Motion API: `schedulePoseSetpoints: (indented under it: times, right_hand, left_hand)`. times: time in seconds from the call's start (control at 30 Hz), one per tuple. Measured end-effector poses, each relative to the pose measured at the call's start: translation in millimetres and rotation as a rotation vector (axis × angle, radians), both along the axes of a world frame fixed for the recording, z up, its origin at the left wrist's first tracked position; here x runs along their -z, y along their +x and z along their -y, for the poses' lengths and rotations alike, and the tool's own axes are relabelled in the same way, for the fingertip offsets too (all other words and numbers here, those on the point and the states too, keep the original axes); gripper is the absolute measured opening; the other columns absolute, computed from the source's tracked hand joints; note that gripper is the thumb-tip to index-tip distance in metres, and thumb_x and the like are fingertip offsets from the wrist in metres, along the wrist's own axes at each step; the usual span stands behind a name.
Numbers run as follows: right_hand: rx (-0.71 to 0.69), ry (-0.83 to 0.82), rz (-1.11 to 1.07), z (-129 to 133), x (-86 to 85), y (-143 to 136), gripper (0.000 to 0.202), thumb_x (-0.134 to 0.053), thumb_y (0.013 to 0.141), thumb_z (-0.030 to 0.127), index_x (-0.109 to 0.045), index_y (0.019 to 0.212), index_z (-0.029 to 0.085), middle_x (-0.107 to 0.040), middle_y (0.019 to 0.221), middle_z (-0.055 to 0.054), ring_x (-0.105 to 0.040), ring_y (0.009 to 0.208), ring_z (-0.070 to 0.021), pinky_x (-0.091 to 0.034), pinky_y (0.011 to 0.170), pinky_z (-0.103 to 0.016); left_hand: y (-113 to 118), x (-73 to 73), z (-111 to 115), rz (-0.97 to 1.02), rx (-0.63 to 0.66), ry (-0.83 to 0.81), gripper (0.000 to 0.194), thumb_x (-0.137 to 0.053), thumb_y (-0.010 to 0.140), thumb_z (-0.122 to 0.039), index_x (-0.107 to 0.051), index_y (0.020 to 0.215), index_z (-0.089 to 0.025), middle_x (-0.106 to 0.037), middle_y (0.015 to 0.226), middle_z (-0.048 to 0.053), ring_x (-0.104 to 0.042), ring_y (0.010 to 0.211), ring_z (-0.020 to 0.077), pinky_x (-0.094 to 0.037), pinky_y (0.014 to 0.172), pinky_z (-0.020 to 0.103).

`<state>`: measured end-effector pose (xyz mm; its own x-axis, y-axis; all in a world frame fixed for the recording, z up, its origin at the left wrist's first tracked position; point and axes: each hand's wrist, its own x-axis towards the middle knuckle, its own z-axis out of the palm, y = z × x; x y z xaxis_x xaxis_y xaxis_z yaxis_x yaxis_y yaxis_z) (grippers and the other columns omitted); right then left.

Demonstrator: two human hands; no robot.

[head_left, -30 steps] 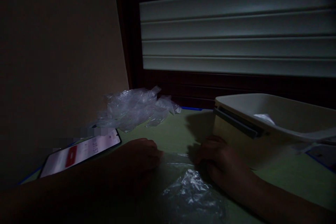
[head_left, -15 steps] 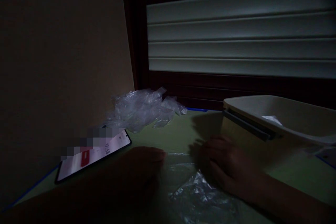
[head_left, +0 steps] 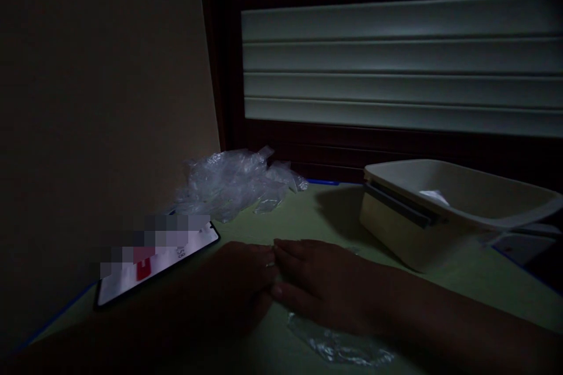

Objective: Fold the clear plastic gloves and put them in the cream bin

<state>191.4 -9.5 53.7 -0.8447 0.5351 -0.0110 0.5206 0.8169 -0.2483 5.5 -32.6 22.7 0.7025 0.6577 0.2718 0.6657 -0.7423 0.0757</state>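
A clear, crumpled plastic bag lies on the green surface, its upper part covered by my hands. My left hand is closed at the bag's left edge, with a ring on one finger; its grip is dim and partly hidden. Over the bag, my right hand stretches its fingers leftward, thumb apart from them. The right fingertips meet the left fingers.
A heap of clear plastic bags rests at the back by the wall. On the left lies a phone with a lit screen. A cream plastic bin at the right has something pale inside. Behind stands a dark-framed panel with pale slats.
My right hand has moved left across the bag, from beside the bin to my left hand. My left hand has stayed nearly in place. The view has shifted slightly.
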Motion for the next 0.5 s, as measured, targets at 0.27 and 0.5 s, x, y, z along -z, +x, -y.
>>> schedulePoseSetpoints:
  times: [0.27,0.5]
  right_hand:
    - [0.069,0.009,0.035,-2,2.9,34,0.057,-0.031,0.093,0.045,-0.044,0.132,0.007,-0.040,0.137,-0.021,-0.040,0.125,-0.0311,-0.030,0.104,-0.048]
    - [0.229,-0.024,-0.085,-6,11.4,87,0.044,-0.043,0.090,0.042,-0.053,0.126,0.018,-0.047,0.134,-0.013,-0.046,0.121,-0.0299,-0.036,0.100,-0.049]
  left_hand:
    - [-1,-2.2,2,-0.057,-0.007,0.149,0.024,-0.043,0.068,-0.010,-0.065,0.080,-0.013,-0.068,0.087,0.011,-0.064,0.084,0.0225,-0.052,0.073,0.032]
    - [-3,3.0,-1,-0.037,-0.008,0.117,0.027,-0.042,0.070,-0.011,-0.065,0.084,-0.015,-0.069,0.092,0.010,-0.063,0.093,0.0228,-0.051,0.078,0.035]
